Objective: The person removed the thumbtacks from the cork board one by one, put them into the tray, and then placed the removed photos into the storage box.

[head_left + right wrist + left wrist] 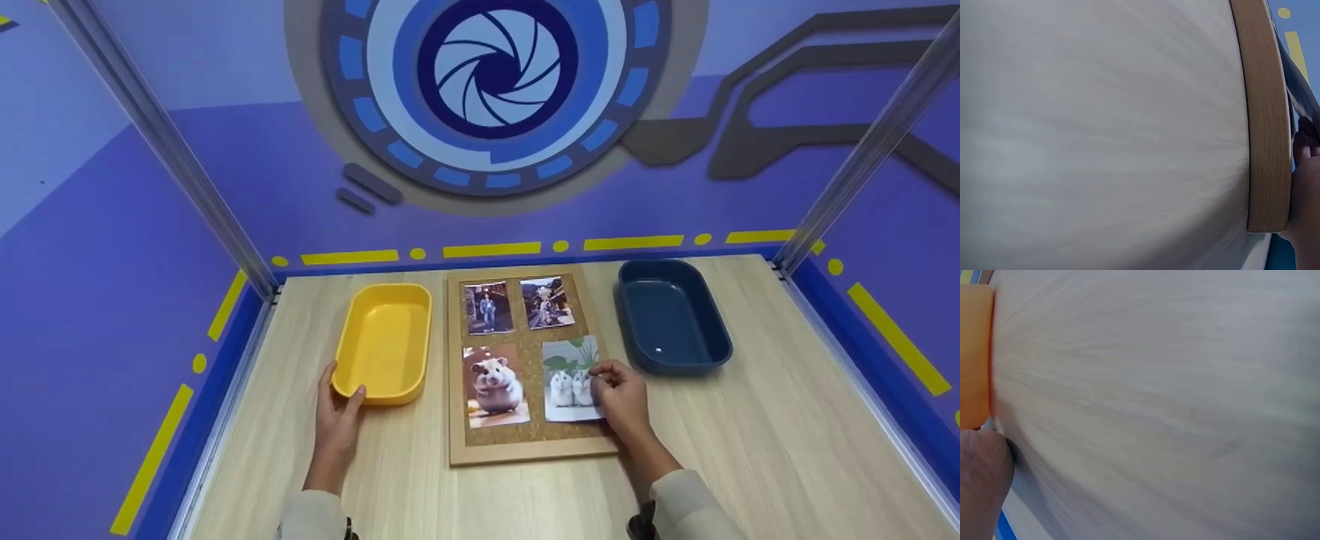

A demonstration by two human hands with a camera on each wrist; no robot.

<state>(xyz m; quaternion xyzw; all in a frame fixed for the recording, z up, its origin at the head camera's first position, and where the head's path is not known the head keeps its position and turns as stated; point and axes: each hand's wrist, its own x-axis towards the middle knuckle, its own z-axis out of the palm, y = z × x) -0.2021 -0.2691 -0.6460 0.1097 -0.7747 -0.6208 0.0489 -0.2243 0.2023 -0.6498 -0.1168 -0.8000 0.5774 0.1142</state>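
On a cork board [532,371] with a wooden frame lie several photos. My right hand [624,399] pinches the right edge of the lower right photo [562,394], which shows two small white rodents under green leaves. Seen from the right wrist, that photo's edge [1301,90] stands raised above the board's frame [1268,118]. My left hand [336,424] holds the near left corner of a yellow tray [386,341], thumb over the rim and fingers along the outer side. The left wrist view catches only the tray's side [974,354] and part of the hand [982,478].
A dark blue tray [675,315] stands right of the board. A hamster photo [495,386] is at the board's lower left, with two photos of people, the left one [487,307] and the right one [547,302], above. Purple walls [247,172] enclose the wooden tabletop [795,420].
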